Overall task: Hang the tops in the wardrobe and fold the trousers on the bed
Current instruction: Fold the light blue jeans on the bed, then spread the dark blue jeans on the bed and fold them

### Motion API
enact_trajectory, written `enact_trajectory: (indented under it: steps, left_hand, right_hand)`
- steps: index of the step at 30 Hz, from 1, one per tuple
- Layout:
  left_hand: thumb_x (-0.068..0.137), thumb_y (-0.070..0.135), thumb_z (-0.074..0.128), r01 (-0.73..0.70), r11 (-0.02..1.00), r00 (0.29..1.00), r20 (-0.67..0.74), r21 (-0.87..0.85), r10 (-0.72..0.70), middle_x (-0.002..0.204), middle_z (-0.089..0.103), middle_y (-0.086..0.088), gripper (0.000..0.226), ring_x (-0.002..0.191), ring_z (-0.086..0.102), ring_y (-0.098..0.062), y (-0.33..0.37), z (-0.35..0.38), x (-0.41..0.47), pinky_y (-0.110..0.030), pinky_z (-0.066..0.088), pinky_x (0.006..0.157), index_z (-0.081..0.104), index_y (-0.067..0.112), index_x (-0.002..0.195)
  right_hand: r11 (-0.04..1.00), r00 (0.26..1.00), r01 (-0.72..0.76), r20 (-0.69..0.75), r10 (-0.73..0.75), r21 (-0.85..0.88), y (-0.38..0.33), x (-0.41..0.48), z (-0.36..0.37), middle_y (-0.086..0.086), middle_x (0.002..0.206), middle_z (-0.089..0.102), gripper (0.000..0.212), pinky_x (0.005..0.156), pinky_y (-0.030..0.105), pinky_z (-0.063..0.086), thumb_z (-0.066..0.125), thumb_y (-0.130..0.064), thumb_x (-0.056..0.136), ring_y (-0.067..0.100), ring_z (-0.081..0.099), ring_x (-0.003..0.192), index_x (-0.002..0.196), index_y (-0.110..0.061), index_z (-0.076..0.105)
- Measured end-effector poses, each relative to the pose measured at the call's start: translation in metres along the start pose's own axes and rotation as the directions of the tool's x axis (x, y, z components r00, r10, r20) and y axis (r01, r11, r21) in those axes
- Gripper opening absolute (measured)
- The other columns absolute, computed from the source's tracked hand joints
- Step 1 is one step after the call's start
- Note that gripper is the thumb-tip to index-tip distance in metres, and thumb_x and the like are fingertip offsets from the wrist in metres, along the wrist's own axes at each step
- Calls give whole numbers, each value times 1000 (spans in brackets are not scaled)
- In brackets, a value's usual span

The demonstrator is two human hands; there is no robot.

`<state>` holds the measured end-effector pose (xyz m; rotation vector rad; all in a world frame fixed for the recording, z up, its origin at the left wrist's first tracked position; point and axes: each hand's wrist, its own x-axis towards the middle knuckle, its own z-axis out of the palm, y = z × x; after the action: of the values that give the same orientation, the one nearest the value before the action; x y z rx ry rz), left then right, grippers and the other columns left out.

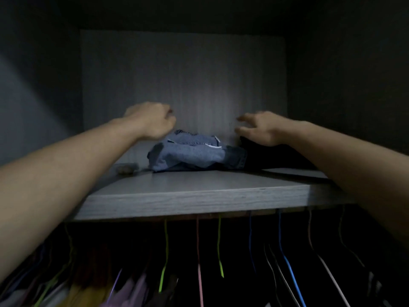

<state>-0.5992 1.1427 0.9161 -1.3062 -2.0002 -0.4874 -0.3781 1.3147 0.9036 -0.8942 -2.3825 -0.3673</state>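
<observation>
Wardrobe shelf [199, 196] up high, soft bunched jeans [194, 155] near its back. My left hand [150, 120] hovers curled, empty, over them; my right hand [261, 128] spreads wide alongside. Floppy, fairly heavy denim: I'd scoop underneath both ends.

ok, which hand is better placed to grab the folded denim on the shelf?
Left, probably. The left hand sits just above the denim, at its left rear corner, fingers curled. The right hand, fingers spread, is over the dark garment beside it, past the right end.
</observation>
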Motion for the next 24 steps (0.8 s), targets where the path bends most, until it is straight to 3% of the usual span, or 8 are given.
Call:
enact_trajectory:
  steps: [3, 5, 8, 14, 16, 20, 24]
  left_hand:
    - [99, 46, 34, 33, 999, 976, -216, 4, -31, 138, 53, -16, 51, 120, 53, -37, 7, -16, -22, -40, 42, 83, 49, 19, 139]
    - [98, 49, 33, 20, 1000, 960, -281, -2, -19, 138, 51, -18, 54, 122, 49, -39, 14, -22, -40, -45, 42, 89, 48, 18, 139]
    - [96, 50, 35, -51, 997, 936, -346, 57, 68, 142, 45, -18, 55, 129, 42, -39, 28, -23, -68, -53, 38, 98, 44, 18, 140]
    - [95, 51, 36, -230, 972, 848, -500, -46, 177, 150, 38, -19, 59, 137, 35, -37, 50, 4, -113, -55, 35, 101, 41, 18, 143]
    - [95, 51, 33, -241, 969, 830, -528, -51, 178, 151, 37, -20, 60, 138, 33, -38, 63, 9, -122, -57, 34, 103, 40, 17, 144]
    - [98, 47, 35, -253, 952, 861, -489, -171, 140, 153, 34, -21, 59, 141, 30, -39, 104, 10, -155, -61, 26, 110, 39, 13, 146]
    - [97, 47, 37, -337, 911, 821, -547, -236, 162, 153, 35, -19, 59, 142, 29, -36, 167, -4, -205, -63, 16, 113, 39, 13, 145]
  right_hand:
    - [999, 985, -35, -170, 34, -5, 1, -28, -11, 14, 149, 44, 65, 109, 44, 40, 37, -66, 95, 33, 46, 134, 147, -28, 40]
    - [999, 966, -33, -258, 31, -7, -3, -53, -16, 11, 150, 42, 63, 108, 46, 41, 37, -65, 94, 32, 46, 134, 146, -30, 41]
    - [999, 951, -31, -307, 18, -40, -7, -92, -18, 8, 154, 38, 57, 109, 45, 40, 37, -60, 97, 30, 43, 137, 146, -30, 41]
    - [983, 916, -132, -394, 70, -131, 2, -169, -19, 8, 155, 38, 53, 111, 44, 38, 35, -55, 100, 27, 38, 141, 146, -30, 44]
    - [958, 902, -178, -427, 68, -223, 5, -192, -22, 11, 155, 39, 52, 112, 44, 33, 36, -51, 101, 30, 37, 141, 146, -27, 45]
    - [872, 899, -196, -438, -23, -449, 11, -258, -29, 15, 154, 39, 53, 118, 47, 25, 38, -47, 102, 32, 33, 145, 146, -20, 46]
    - [844, 881, -216, -470, -49, -492, 28, -349, -54, 18, 154, 39, 53, 120, 49, 22, 39, -45, 101, 35, 34, 145, 144, -17, 50]
